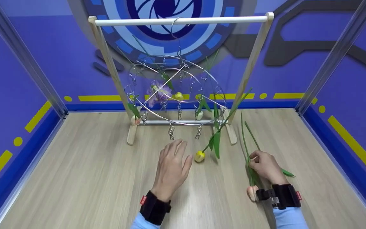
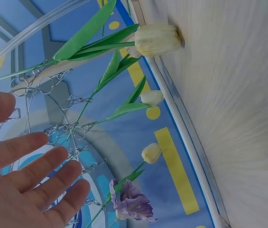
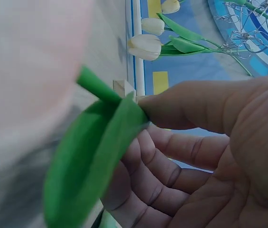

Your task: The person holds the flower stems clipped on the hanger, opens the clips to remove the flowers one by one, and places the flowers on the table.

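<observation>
My right hand (image 1: 267, 167) pinches the green stem of a pale pink tulip (image 1: 252, 193) low over the table at the right. Up close in the right wrist view, thumb and fingertips grip it beside a green leaf (image 3: 91, 161); the blossom is blurred. Another green stem (image 1: 252, 135) runs under this hand. My left hand (image 1: 172, 168), fingers extended and holding nothing, is just in front of the round metal clip hanger's front clips (image 1: 171, 131). From the hanger's right side a yellow tulip (image 1: 199, 156) hangs head down, right of the left hand.
A wooden stand (image 1: 256, 60) with a white top bar (image 1: 132, 22) carries the hanger. Other flowers hang from its clips, including a purple flower (image 1: 159, 93), a white tulip (image 1: 199, 115) and a pinkish tulip (image 1: 135, 120). Blue printed walls (image 1: 21, 79) enclose the wooden table (image 1: 84, 178).
</observation>
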Demonstrator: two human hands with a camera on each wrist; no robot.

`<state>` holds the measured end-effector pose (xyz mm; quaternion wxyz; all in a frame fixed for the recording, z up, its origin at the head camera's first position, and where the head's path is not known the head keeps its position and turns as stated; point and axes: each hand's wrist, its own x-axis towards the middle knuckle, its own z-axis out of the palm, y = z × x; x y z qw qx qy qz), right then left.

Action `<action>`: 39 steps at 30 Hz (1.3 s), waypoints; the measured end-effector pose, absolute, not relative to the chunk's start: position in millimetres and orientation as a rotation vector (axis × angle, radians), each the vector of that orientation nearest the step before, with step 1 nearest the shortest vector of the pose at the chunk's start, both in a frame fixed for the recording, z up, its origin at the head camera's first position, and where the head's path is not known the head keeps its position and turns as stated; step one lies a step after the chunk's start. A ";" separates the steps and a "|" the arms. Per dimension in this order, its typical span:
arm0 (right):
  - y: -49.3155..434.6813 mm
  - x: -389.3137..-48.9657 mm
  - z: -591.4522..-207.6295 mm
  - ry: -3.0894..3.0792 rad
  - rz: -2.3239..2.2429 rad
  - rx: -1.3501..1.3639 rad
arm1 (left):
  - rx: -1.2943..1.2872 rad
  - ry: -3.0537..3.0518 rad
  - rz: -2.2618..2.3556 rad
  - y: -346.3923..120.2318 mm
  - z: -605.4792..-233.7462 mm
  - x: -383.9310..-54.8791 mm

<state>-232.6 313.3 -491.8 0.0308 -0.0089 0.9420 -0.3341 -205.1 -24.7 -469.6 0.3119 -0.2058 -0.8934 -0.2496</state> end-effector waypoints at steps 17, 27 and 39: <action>314.7 -234.3 -499.2 2.858 -1.004 -0.049 | -0.536 -2.360 -0.651 -24.7 -470.5 -204.4; 315.1 -232.8 -501.6 2.835 -1.040 -0.084 | -0.528 -2.388 -0.663 -24.3 -468.9 -202.4; 313.5 -231.0 -498.0 2.845 -1.058 -0.108 | -0.533 -2.396 -0.662 -24.2 -468.3 -203.1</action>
